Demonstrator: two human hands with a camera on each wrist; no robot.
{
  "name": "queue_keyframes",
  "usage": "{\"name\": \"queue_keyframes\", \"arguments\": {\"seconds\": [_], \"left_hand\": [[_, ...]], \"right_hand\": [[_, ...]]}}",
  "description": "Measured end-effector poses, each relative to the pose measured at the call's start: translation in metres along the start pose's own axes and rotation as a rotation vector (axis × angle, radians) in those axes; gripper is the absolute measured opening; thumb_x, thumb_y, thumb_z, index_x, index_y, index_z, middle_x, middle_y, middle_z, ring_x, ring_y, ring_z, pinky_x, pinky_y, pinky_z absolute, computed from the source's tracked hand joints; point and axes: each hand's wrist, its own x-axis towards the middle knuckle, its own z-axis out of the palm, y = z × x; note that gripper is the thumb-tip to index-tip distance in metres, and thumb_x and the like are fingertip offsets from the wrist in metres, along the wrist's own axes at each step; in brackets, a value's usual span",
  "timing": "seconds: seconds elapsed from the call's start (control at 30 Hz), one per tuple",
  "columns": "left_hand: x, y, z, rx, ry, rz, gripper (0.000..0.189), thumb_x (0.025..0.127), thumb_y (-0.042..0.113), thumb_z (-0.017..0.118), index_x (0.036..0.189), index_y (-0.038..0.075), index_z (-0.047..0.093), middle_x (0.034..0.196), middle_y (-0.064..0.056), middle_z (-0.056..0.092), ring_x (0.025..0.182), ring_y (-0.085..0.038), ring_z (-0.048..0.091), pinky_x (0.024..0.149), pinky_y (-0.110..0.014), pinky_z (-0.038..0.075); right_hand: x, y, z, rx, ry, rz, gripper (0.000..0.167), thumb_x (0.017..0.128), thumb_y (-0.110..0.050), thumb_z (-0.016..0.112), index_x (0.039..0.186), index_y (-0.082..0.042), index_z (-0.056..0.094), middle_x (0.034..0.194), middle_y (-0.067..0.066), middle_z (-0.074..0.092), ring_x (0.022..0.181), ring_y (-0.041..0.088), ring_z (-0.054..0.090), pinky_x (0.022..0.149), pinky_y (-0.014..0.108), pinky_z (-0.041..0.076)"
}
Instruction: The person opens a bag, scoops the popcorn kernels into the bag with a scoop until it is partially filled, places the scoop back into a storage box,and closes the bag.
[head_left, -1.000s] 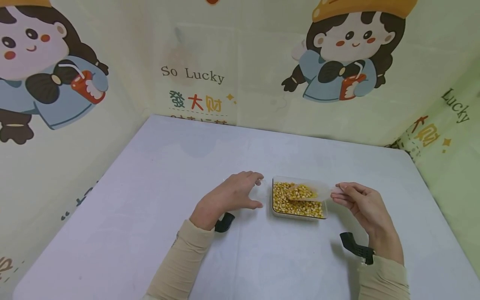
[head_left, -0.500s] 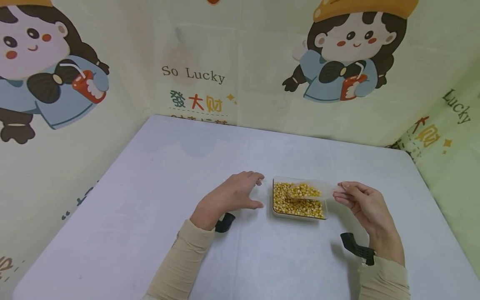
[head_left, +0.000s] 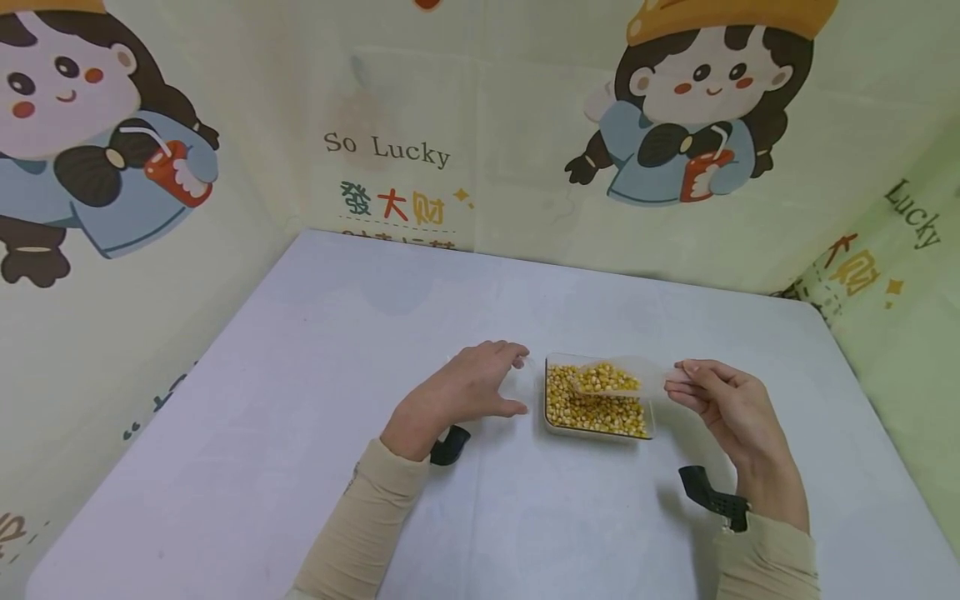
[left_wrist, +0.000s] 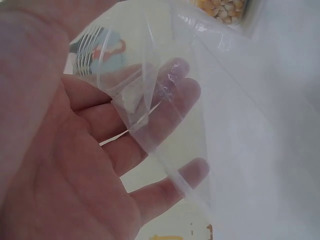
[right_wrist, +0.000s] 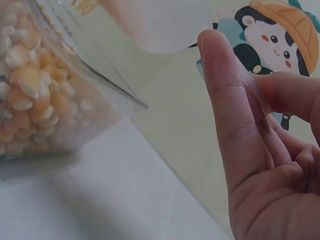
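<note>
A rectangular clear container (head_left: 597,434) full of yellow corn kernels (head_left: 558,402) stands on the table. My right hand (head_left: 723,404) pinches the handle end of a translucent scoop (head_left: 652,375) between thumb and fingers. Heaped with kernels, the scoop's bowl overlaps the container in the head view. To the container's left, my left hand (head_left: 468,375) has its thumb and fingers spread apart. Thin clear plastic that looks like a bag (left_wrist: 230,115) lies across those fingers in the left wrist view, and the fingertips show through it. From the head, the plastic is barely visible.
The white table (head_left: 337,317) meets a patterned cloth backdrop (head_left: 525,167) at the back and sides. A black wrist mount (head_left: 712,497) juts from the right wrist, another wrist mount (head_left: 450,446) from the left. The container's corner shows close to the right hand's wrist camera.
The right hand and the loaded scoop have shifted slightly right and up over the container. The left hand stays almost still.
</note>
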Motion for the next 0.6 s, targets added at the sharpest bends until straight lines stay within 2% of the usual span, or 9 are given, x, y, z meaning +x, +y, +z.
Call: {"name": "queue_keyframes", "arguments": {"seconds": [0.43, 0.6], "left_hand": [[-0.001, 0.0, -0.002, -0.033, 0.018, -0.009, 0.077, 0.084, 0.036, 0.079, 0.146, 0.008, 0.043, 0.134, -0.002, 0.059, 0.122, -0.021, 0.055, 0.103, -0.037, 0.046], [-0.001, 0.002, -0.002, -0.032, 0.022, 0.019, 0.082, 0.084, 0.035, 0.079, 0.148, 0.006, 0.039, 0.134, -0.003, 0.059, 0.124, -0.021, 0.053, 0.103, -0.037, 0.045]], "right_hand": [[-0.001, -0.001, 0.008, -0.011, -0.002, -0.018, 0.017, 0.1, -0.005, 0.055, 0.1, 0.0, 0.071, 0.094, 0.009, 0.076, 0.085, 0.018, 0.076, 0.077, 0.031, 0.058], [-0.001, -0.002, 0.011, -0.022, -0.007, -0.025, 0.017, 0.1, -0.005, 0.055, 0.101, 0.0, 0.071, 0.094, 0.009, 0.077, 0.084, 0.018, 0.076, 0.077, 0.031, 0.058]]}}
